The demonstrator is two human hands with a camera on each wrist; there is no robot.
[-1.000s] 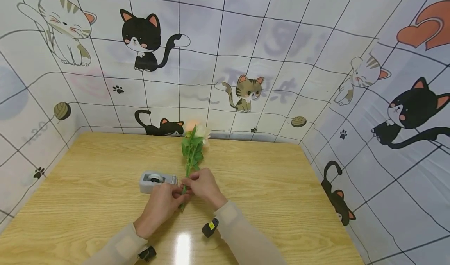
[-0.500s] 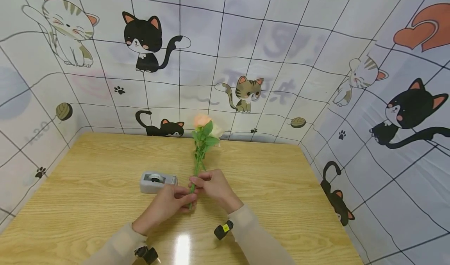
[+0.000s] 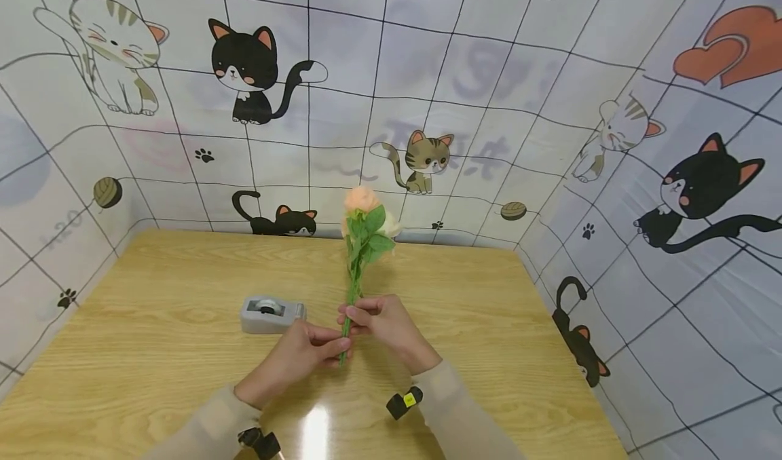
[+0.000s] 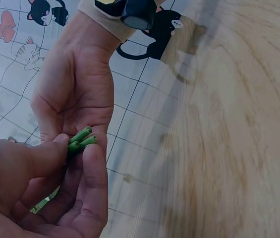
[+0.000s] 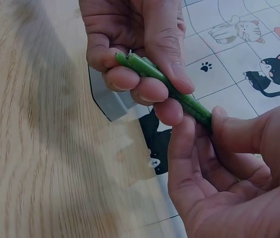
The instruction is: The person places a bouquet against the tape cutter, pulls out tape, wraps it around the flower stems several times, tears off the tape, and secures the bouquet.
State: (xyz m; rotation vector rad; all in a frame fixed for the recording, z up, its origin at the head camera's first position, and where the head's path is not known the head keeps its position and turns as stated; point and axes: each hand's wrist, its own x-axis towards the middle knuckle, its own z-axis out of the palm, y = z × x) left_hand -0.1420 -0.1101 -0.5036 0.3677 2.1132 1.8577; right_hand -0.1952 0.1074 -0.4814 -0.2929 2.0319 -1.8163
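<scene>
A small bunch of flowers [image 3: 364,233], peach and whitish blooms with green leaves, is held between both hands over the table. My left hand [image 3: 299,351] pinches the lower stems [image 5: 147,69] between thumb and fingers, close to their cut ends. Just above it, my right hand [image 3: 391,324] grips the same stems with thumb and fingertips. In the left wrist view several green stem ends [image 4: 82,139] poke out past the left thumb. The blooms lean slightly right, away from me.
A grey tape dispenser [image 3: 269,315] stands on the wooden table [image 3: 153,351], left of the hands. A cloth [image 3: 342,107] printed with cats hangs behind and beside the table. Each wrist wears a small black camera [image 3: 403,403].
Both hands have moved right with the flowers, and the blooms have risen and swung right. The peach bloom now shows more plainly. The tape dispenser has stayed in place.
</scene>
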